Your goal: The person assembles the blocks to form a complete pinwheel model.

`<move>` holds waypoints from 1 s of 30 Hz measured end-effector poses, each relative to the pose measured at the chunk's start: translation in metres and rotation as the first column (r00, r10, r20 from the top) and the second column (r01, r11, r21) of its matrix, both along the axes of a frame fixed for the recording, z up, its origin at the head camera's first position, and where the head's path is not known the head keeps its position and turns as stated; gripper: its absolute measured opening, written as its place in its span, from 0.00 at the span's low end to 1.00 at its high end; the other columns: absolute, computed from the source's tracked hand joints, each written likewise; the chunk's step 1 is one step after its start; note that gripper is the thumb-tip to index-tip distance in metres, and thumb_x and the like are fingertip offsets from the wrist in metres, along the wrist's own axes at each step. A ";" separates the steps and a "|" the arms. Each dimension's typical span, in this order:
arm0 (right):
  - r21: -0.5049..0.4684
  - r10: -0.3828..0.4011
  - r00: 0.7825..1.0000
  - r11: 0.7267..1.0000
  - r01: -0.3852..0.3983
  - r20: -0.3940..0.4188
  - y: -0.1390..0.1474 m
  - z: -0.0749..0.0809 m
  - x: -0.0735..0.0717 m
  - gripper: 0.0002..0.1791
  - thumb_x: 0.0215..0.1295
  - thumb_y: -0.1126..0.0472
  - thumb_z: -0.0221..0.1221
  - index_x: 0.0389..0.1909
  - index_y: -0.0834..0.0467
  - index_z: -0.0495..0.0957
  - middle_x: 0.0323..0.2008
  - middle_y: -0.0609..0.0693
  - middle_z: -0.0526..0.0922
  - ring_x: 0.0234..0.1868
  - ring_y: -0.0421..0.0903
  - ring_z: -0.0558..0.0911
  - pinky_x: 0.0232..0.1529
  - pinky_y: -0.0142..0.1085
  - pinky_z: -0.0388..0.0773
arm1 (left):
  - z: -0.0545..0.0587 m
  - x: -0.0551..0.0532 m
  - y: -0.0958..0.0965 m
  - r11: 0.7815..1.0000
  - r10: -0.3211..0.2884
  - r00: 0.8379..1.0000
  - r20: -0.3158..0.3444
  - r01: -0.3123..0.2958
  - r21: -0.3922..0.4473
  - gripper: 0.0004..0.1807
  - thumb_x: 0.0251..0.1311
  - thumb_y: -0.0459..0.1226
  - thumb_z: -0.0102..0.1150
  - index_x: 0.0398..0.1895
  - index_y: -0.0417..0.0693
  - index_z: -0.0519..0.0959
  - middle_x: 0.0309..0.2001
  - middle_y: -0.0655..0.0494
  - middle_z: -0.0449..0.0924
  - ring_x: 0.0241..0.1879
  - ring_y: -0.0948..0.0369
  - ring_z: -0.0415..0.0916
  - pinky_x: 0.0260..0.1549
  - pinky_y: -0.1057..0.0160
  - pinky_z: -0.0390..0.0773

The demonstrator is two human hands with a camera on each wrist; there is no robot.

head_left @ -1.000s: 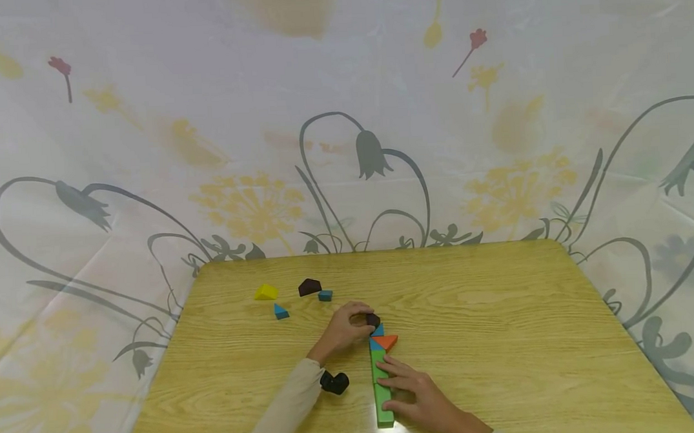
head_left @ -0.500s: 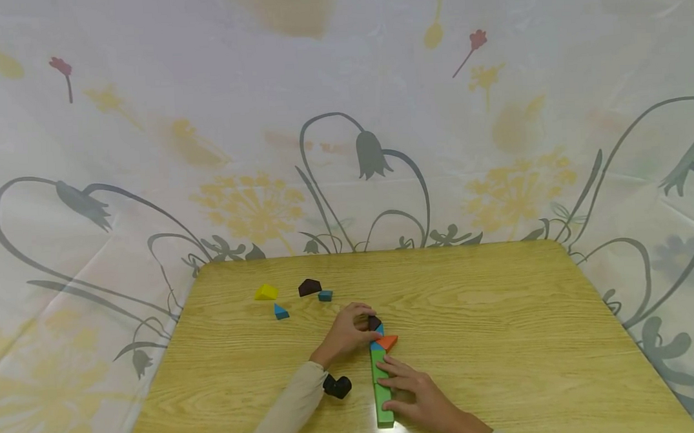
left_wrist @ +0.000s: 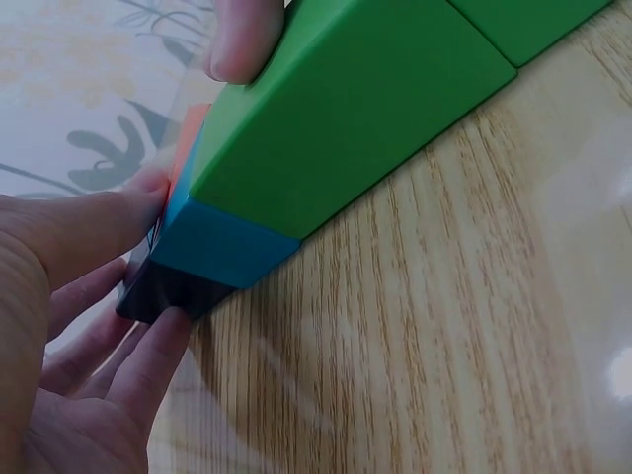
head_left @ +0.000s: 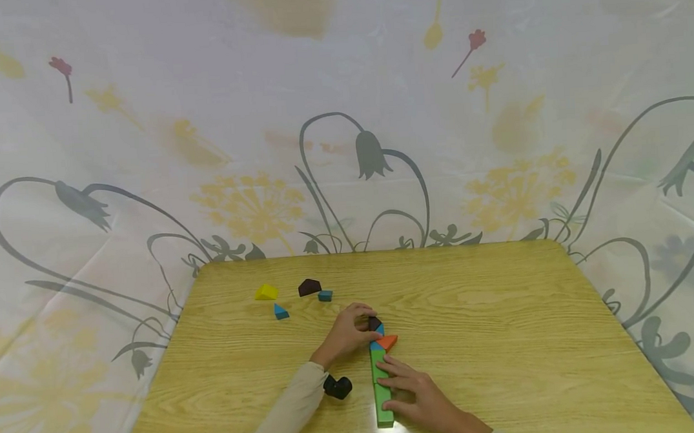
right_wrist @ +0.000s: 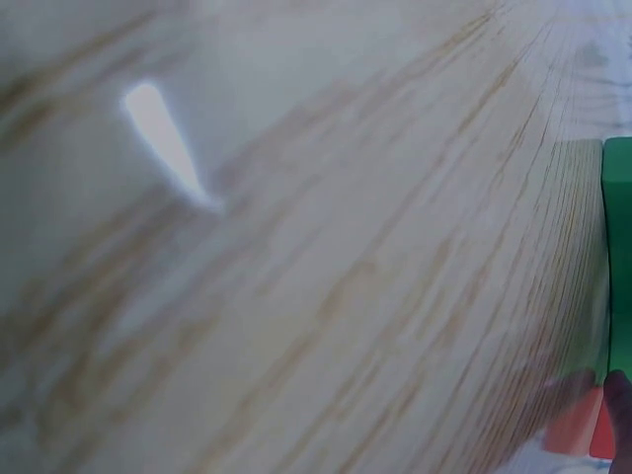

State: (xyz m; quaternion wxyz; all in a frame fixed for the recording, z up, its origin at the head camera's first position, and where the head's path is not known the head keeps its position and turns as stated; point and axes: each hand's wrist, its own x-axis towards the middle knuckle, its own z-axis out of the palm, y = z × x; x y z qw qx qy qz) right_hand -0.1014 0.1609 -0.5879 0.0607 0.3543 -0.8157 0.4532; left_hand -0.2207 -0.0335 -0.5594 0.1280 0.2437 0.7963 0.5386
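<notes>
A straight row of toy blocks runs away from me across the table. Two green blocks (head_left: 384,416) form its near part, followed by blue triangles (left_wrist: 227,242), an orange triangle (head_left: 388,342) sticking out to the right, and a dark block (head_left: 375,322) at the far end. My left hand (head_left: 346,334) grips the dark block from the left, its fingers round the far side and its thumb by the blue and orange triangles. Fingers of my right hand (head_left: 419,394) rest outstretched on top of the green blocks.
Loose blocks lie at the back left: a yellow one (head_left: 265,292), a blue triangle (head_left: 281,312), a dark one (head_left: 309,287) and a small blue one (head_left: 325,296). A black device (head_left: 337,387) sits at the left wrist. A flowered sheet (head_left: 342,113) hangs behind the wooden table (head_left: 502,313).
Since a second ago, my left thumb has moved onto the blue and orange triangles and the dark block has shifted slightly towards me, turning a little. The right hand has stayed put.
</notes>
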 end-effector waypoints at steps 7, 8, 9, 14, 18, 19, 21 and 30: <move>0.008 0.000 1.000 1.000 -0.001 0.018 0.000 0.001 0.001 0.22 0.59 0.55 0.63 0.54 0.60 0.79 0.61 0.59 0.72 0.65 0.59 0.65 0.61 0.41 0.68 | -0.002 0.000 0.001 1.000 -0.001 1.000 0.001 0.001 0.029 0.24 0.53 0.27 0.66 0.53 0.25 0.72 0.55 0.36 0.67 0.54 0.40 0.70 0.52 0.47 0.74; 0.011 -0.002 1.000 1.000 0.001 0.023 0.000 0.001 0.001 0.22 0.59 0.54 0.63 0.54 0.60 0.79 0.61 0.58 0.72 0.65 0.59 0.65 0.61 0.41 0.68 | -0.002 0.000 0.001 0.999 0.001 1.000 0.006 -0.002 0.034 0.24 0.53 0.27 0.66 0.53 0.25 0.72 0.55 0.36 0.67 0.54 0.40 0.69 0.52 0.47 0.73; 0.014 -0.003 1.000 1.000 0.003 0.027 0.000 0.002 0.001 0.22 0.59 0.54 0.63 0.54 0.60 0.79 0.62 0.58 0.72 0.65 0.59 0.65 0.61 0.42 0.68 | -0.003 0.000 0.002 0.999 0.004 1.000 0.011 -0.004 0.034 0.24 0.53 0.27 0.65 0.53 0.25 0.72 0.55 0.36 0.67 0.54 0.40 0.69 0.52 0.47 0.73; 0.029 -0.017 0.999 0.999 0.016 0.046 0.000 0.002 0.001 0.23 0.59 0.53 0.63 0.53 0.59 0.79 0.62 0.56 0.72 0.66 0.57 0.64 0.61 0.42 0.68 | -0.002 0.000 0.001 1.000 0.017 1.000 0.012 -0.017 -0.004 0.24 0.54 0.31 0.67 0.54 0.31 0.74 0.55 0.43 0.68 0.54 0.47 0.71 0.52 0.56 0.75; 0.026 -0.015 0.999 1.000 0.014 0.039 0.000 0.002 0.001 0.22 0.59 0.54 0.64 0.53 0.59 0.79 0.62 0.57 0.72 0.65 0.58 0.65 0.61 0.42 0.68 | -0.002 0.000 -0.001 1.000 0.019 1.000 0.001 -0.019 0.005 0.24 0.56 0.35 0.66 0.54 0.33 0.74 0.57 0.44 0.68 0.55 0.47 0.71 0.53 0.58 0.75; 0.024 -0.014 0.999 1.000 0.013 0.033 0.000 0.002 0.001 0.22 0.59 0.54 0.64 0.53 0.59 0.79 0.61 0.57 0.72 0.65 0.58 0.65 0.61 0.42 0.68 | -0.002 0.000 -0.001 1.000 0.022 1.000 -0.004 -0.022 0.011 0.24 0.57 0.35 0.66 0.54 0.33 0.74 0.57 0.43 0.67 0.56 0.46 0.70 0.53 0.57 0.75; 0.023 -0.015 1.000 1.000 0.014 0.017 0.000 0.002 0.001 0.22 0.59 0.54 0.64 0.53 0.59 0.80 0.61 0.57 0.72 0.65 0.58 0.65 0.61 0.41 0.68 | 0.000 -0.001 -0.003 0.999 0.035 0.999 -0.012 -0.034 0.033 0.23 0.59 0.36 0.64 0.55 0.32 0.73 0.59 0.40 0.66 0.56 0.45 0.70 0.53 0.56 0.75; 0.016 -0.017 1.000 1.000 0.017 -0.018 -0.001 0.003 0.000 0.22 0.58 0.55 0.65 0.52 0.61 0.80 0.60 0.59 0.73 0.64 0.60 0.67 0.61 0.42 0.68 | 0.045 -0.001 -0.027 0.989 0.123 0.992 -0.032 -0.120 0.087 0.18 0.63 0.30 0.57 0.55 0.31 0.72 0.60 0.31 0.63 0.58 0.36 0.65 0.54 0.45 0.72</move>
